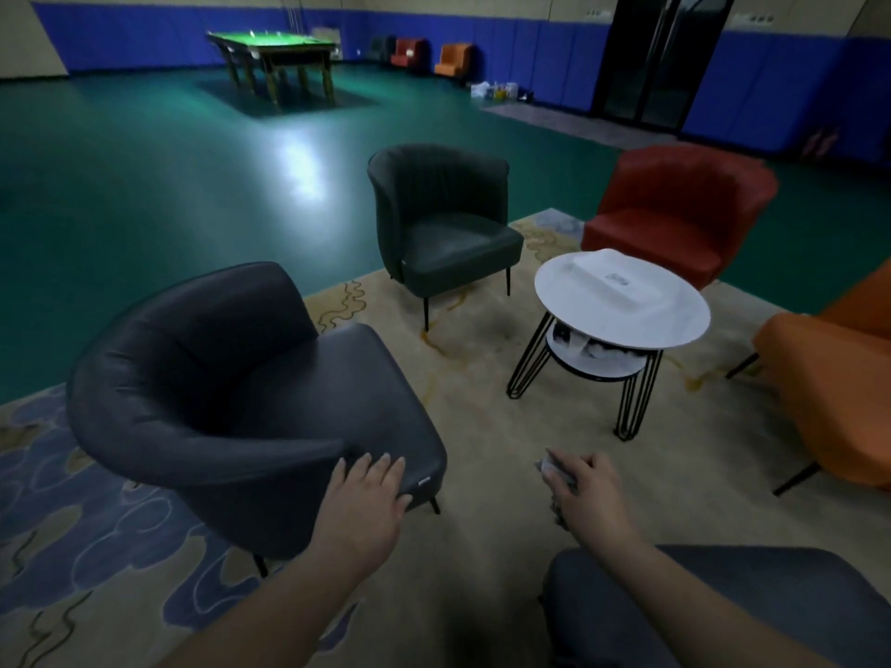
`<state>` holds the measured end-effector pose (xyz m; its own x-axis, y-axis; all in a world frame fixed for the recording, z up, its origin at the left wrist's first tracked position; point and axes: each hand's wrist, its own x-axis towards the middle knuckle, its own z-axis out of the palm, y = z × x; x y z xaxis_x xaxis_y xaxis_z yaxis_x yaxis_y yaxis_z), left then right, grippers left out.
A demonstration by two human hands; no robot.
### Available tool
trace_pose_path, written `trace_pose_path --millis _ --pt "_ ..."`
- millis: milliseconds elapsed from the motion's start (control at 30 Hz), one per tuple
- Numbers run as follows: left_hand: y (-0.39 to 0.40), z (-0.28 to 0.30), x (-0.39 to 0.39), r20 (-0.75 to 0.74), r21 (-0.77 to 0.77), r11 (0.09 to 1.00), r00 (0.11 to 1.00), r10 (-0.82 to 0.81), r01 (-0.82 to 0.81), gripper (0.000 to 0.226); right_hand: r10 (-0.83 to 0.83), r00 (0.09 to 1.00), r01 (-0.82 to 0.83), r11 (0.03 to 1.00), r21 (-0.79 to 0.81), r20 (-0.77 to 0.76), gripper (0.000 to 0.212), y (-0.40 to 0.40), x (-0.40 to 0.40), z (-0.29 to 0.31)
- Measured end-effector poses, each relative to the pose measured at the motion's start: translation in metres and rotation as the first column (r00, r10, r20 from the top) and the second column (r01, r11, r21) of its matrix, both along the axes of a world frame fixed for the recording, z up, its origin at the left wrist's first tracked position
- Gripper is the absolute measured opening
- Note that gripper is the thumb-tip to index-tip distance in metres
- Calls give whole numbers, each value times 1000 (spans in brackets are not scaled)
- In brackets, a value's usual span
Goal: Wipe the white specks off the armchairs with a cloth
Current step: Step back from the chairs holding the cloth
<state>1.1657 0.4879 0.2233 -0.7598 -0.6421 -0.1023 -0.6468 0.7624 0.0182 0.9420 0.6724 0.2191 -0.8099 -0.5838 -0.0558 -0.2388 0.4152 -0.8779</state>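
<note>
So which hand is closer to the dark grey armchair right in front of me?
Left. The left hand rests flat on the front corner of the dark grey armchair's seat. The right hand is off to the chair's right, above the carpet, its fingers curled round a cloth.

Green floor [144,176]; blue walls [144,36]; billiard table [272,45].

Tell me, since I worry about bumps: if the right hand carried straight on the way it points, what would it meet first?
Probably the black legs of the round white table; the right hand, holding the cloth, points there over bare carpet, though depth is unclear.
</note>
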Motion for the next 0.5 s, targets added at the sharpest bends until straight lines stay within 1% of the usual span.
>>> trace_pose_path --millis 167,267,500 --pt "-55 -8 -52 32 26 999 998 -47 46 57 -53 999 53 999 -4 1 24 -46 -41 -10" --pt "-90 -15 -86 61 46 994 993 -104 101 58 -75 997 76 997 14 -31 25 -77 -68 -10" --pt "-179 -13 -170 38 78 974 976 -216 213 58 -169 979 170 985 -3 -113 24 -144 -136 3"
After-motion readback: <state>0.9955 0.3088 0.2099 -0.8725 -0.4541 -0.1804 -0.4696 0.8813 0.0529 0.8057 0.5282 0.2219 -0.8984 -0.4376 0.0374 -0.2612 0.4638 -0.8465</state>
